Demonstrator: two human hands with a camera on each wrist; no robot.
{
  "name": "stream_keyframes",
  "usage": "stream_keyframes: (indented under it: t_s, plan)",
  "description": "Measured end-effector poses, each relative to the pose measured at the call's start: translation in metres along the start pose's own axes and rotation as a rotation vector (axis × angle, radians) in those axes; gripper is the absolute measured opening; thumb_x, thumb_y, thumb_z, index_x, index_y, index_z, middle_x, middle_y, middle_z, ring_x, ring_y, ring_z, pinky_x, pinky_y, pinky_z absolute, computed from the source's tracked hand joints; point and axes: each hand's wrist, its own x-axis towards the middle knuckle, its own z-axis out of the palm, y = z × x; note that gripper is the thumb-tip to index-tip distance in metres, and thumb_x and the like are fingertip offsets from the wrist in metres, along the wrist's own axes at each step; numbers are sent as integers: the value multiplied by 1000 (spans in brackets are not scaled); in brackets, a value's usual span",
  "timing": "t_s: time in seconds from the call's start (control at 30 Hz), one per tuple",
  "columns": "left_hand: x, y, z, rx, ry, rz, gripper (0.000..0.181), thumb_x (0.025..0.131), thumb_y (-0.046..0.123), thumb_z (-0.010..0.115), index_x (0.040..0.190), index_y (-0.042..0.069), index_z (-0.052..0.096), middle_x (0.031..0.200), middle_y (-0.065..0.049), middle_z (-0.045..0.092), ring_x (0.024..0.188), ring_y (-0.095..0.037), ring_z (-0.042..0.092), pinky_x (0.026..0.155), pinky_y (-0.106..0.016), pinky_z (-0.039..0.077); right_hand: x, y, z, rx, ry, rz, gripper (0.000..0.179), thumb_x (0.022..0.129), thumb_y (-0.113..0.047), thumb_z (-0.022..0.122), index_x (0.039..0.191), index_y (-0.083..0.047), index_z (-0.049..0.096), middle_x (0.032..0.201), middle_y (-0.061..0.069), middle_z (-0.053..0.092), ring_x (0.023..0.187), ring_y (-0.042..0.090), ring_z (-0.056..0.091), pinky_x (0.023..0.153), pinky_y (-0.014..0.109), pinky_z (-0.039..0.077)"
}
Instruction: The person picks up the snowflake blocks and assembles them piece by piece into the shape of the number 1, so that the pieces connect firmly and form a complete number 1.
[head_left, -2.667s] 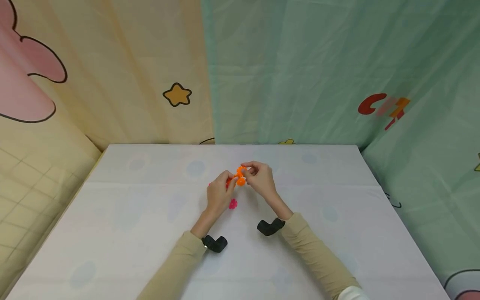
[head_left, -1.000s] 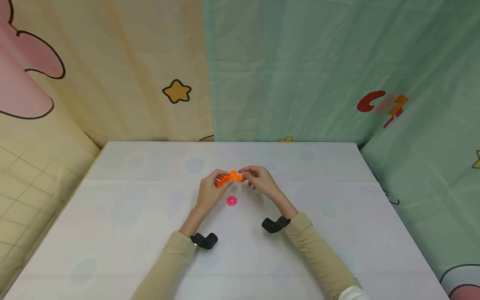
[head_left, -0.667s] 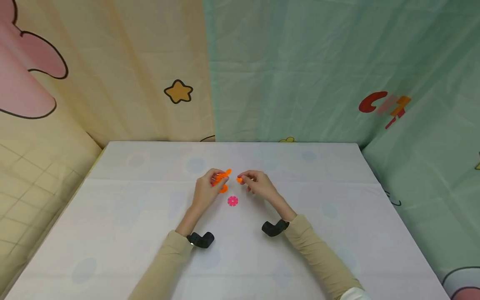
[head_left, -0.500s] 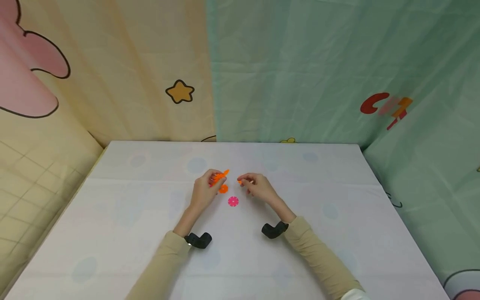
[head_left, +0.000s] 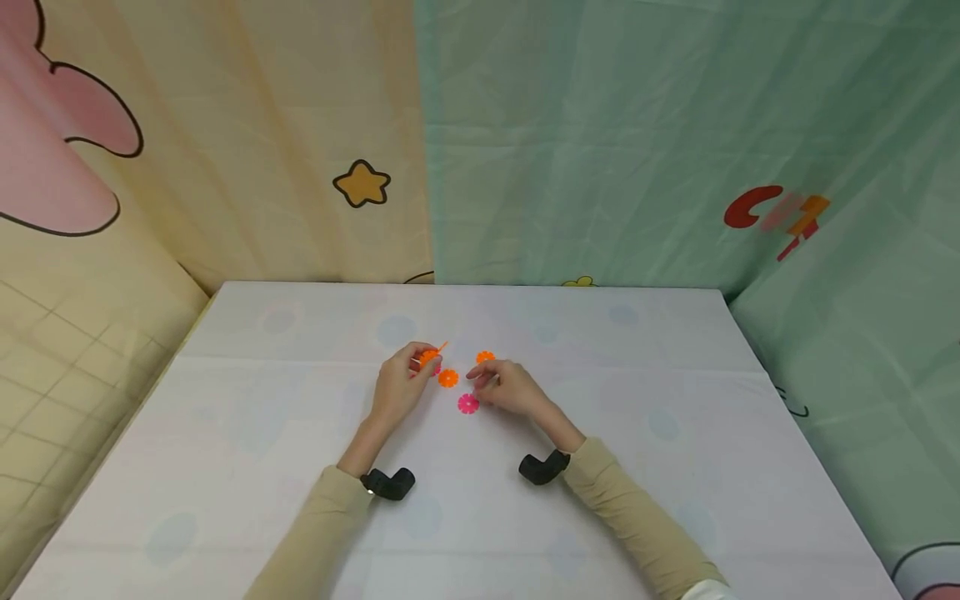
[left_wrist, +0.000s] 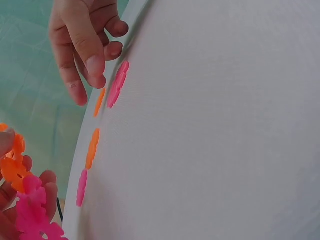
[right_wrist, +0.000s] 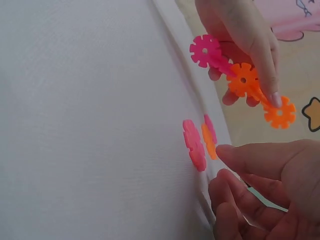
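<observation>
My left hand (head_left: 395,385) holds a chain of interlocking notched plastic discs (right_wrist: 249,87), pink at one end and orange at the other, raised off the table. In the right wrist view the thumb presses near its last orange disc. Nothing is held in my right hand (head_left: 513,390); its thumb and fingers are bent and apart, close to a loose pink disc (head_left: 468,404) lying flat. Just beyond that hand lies an orange disc (head_left: 485,357). Between the hands is another orange disc (head_left: 447,378), with a pink disc (left_wrist: 81,187) beside it, mostly hidden in the head view.
A white cloth with faint dots covers the table (head_left: 465,517). Printed curtains (head_left: 600,150) stand behind its back edge and along both sides. Each wrist wears a black camera mount, such as the left mount (head_left: 390,483).
My right hand has let go of an orange disc, leaving it on the table, and moved nearer the pink disc. My left hand has drawn left with the chain, uncovering another orange disc.
</observation>
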Motion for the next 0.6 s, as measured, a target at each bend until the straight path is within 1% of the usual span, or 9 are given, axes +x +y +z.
stream_keyframes:
  t_s: [0.13,0.27,0.43,0.6]
  plan:
    - [0,0,-1,16,-4,-15,26,92,25,66,112,10,66,91,-7,68,85,-21,59,71,-27,49,-2,-3,1,-39,-10,-18,27,82,-15,75,107,-9,70,90,3,67,62,12,54,59,21,45]
    - [0,1,-1,20,-1,-14,26,92,25,65,114,11,65,89,-7,69,84,-21,59,69,-25,48,-3,-4,2,-79,-29,-38,30,78,-21,80,104,-9,71,91,3,67,69,11,55,62,21,45]
    - [0,1,0,12,9,-9,25,92,24,65,114,11,65,88,-8,68,82,-21,58,67,-25,46,-2,-3,5,-135,-71,-42,29,77,-21,81,103,-10,72,92,1,67,71,10,53,63,20,43]
    - [0,1,2,-1,5,-11,25,92,23,65,115,12,65,86,-8,66,76,-19,56,61,-22,43,-2,-2,7,-149,-66,-34,29,77,-20,81,103,-10,72,90,0,68,71,10,52,63,21,43]
